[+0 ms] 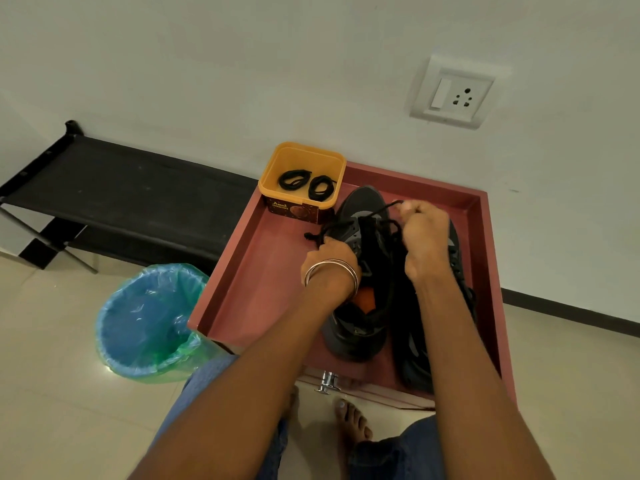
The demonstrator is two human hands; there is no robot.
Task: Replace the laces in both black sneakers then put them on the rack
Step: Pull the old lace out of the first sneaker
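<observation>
Head view: left hand (330, 259) and right hand (424, 237) each pinch the lace (375, 212) above the sneaker (360, 271).

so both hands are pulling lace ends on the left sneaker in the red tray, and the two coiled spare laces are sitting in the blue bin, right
Not quite. The two coiled spare laces lie in the yellow tub at the tray's far left corner, not in the blue bin, as the head view shows. The rest holds: the left hand and right hand each hold a lace end on the left sneaker in the red tray.
</observation>
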